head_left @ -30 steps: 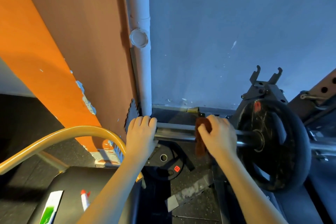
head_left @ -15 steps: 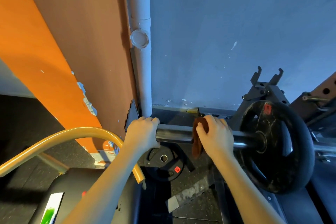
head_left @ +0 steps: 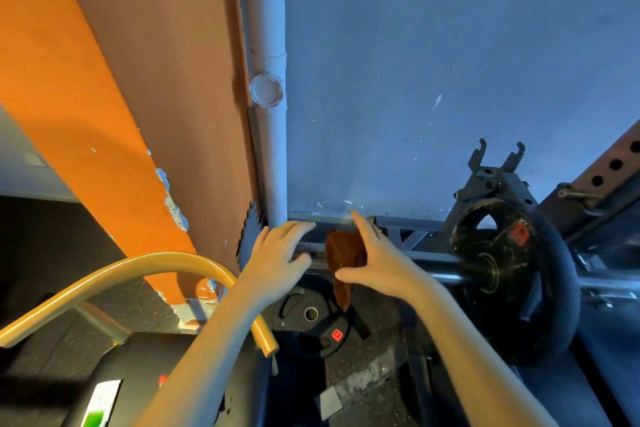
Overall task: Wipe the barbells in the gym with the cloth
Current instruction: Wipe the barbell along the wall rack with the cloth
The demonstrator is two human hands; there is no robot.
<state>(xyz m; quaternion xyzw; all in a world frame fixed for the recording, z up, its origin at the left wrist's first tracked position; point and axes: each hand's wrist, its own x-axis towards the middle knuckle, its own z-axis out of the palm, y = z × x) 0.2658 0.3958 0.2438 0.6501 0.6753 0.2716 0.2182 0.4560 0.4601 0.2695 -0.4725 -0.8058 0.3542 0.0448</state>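
The steel barbell (head_left: 433, 269) lies level across the middle right, with a black weight plate (head_left: 519, 274) on it. A brown cloth (head_left: 343, 253) is draped over the bar's left part and hangs down below it. My right hand (head_left: 381, 262) is against the cloth's right side with straight fingers, index up and thumb stretched left. My left hand (head_left: 280, 253) hovers over the bar's left end with loose, spread fingers. Neither hand is curled round the bar. The bar's left tip is hidden under my left hand.
A white pipe (head_left: 270, 97) runs down the corner between the orange wall and the blue wall. A curved yellow rail (head_left: 138, 270) crosses the lower left above a black machine (head_left: 114, 374). A smaller plate (head_left: 311, 315) lies on the floor. The rack upright (head_left: 606, 170) stands at right.
Both hands were wrapped round the bar and have opened their fingers. The right hand moved left along the bar; the cloth now hangs more exposed.
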